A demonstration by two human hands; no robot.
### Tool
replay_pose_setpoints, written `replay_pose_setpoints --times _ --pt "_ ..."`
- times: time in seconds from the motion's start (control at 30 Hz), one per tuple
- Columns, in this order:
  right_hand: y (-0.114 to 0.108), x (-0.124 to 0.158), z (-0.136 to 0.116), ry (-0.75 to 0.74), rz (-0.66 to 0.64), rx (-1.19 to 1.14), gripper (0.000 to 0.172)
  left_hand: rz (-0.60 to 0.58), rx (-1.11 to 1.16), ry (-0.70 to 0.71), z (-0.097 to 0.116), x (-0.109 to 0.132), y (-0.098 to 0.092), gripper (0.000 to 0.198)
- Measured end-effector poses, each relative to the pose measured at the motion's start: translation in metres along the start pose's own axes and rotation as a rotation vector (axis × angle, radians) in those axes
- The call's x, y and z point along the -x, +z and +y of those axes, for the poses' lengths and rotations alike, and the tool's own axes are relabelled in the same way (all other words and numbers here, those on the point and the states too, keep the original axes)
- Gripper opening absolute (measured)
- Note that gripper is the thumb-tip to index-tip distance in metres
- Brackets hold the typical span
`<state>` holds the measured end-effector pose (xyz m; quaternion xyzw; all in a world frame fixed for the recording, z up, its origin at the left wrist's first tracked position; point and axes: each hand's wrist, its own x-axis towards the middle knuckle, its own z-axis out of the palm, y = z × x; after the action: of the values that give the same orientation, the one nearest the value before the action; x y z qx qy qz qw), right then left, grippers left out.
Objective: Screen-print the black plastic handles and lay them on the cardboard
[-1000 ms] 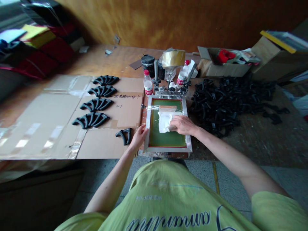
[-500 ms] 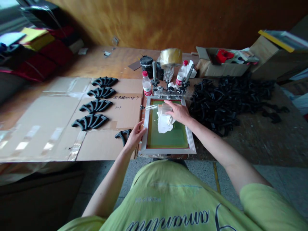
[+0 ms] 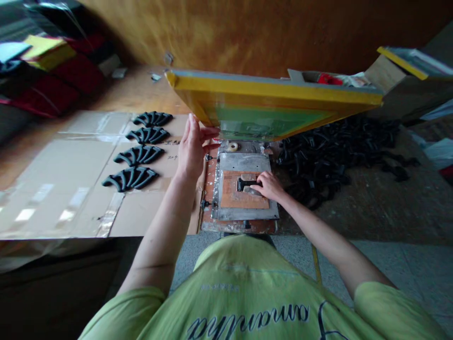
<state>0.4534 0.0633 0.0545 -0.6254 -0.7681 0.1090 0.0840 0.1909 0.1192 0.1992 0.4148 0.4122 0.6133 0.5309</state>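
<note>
The screen printing frame (image 3: 276, 87), edged in yellow tape around a green mesh, stands tilted up over the bench. My left hand (image 3: 191, 151) is at its left side, fingers on the lower edge. Below it, a metal base plate (image 3: 244, 161) carries an orange-brown pad (image 3: 231, 200) with a small holder on it. A black curved plastic part (image 3: 245, 184) lies across that holder. My right hand (image 3: 271, 186) pinches the part's right end between thumb and fingers.
Rows of black curved parts (image 3: 130, 178) lie on flattened cardboard (image 3: 71, 179) to the left. On the right is a large heap of similar parts (image 3: 314, 160). A tape roll (image 3: 232, 147) sits behind the plate. An open carton (image 3: 295, 76) stands at the back right.
The frame has swung up from lying flat, uncovering the plate and black part. My left hand has risen with it. My right hand has left the white cloth and come down to the part.
</note>
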Motion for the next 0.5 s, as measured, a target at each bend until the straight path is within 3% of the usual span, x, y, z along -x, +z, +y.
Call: replay_pose_setpoints --times 0.1,0.17,0.2,0.27,0.33,0.4,0.43,0.5 --pt "0.004 0.005 -0.031 0.101 -0.122 0.036 0.021 0.043 -0.020 -0.076 -0.021 0.029 -0.001 0.049" --pt "0.002 0.010 -0.049 0.204 -0.097 -0.028 0.021 -0.054 -0.076 -0.319 -0.048 0.066 -0.003 0.058" --pt "0.002 0.014 -0.059 0.219 -0.048 -0.066 0.021 -0.186 -0.113 -0.524 -0.063 0.087 -0.004 0.062" --pt "0.006 0.023 -0.078 0.101 0.063 -0.138 0.019 -0.231 -0.082 -0.722 -0.088 0.123 -0.006 0.063" --pt "0.010 0.032 -0.090 -0.179 0.086 -0.220 0.015 -0.134 -0.004 -0.774 -0.104 0.143 -0.015 0.057" --pt "0.010 0.037 -0.080 -0.383 0.066 -0.289 0.013 -0.006 0.004 -0.743 -0.112 0.145 -0.038 0.051" --pt "0.008 0.038 -0.066 -0.393 0.072 -0.297 0.015 0.053 -0.044 -0.717 -0.114 0.141 -0.057 0.049" --pt "0.003 0.039 -0.019 -0.248 0.113 -0.248 0.026 0.166 -0.207 -0.650 -0.115 0.130 -0.104 0.045"
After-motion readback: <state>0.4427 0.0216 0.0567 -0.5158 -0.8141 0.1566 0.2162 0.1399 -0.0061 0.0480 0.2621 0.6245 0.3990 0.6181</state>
